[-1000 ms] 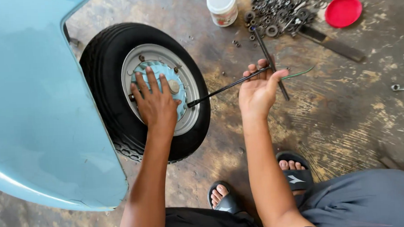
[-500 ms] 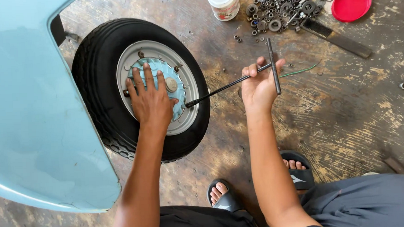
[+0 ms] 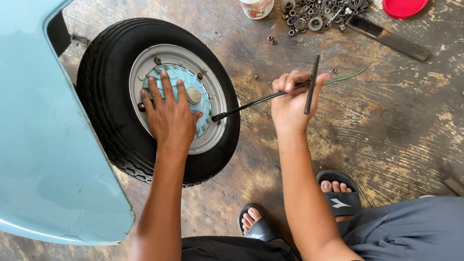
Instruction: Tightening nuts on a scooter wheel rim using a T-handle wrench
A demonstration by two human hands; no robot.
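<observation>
Left hand [image 3: 171,115] flat, fingers spread on pale-blue hub [image 3: 181,99] of wheel [image 3: 157,100] at left; right hand [image 3: 291,104] fingers closed round T-handle wrench [image 3: 264,99], tip at rim nut, apparently mid-turn; loose nuts [image 3: 320,6] far right.

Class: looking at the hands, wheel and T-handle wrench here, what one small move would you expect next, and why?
Probably another turn of the black T-handle wrench: the right hand grips its crossbar, its tip sits at the silver wheel rim, and the left hand lies flat on the light blue hub, apparently bracing it.
</observation>
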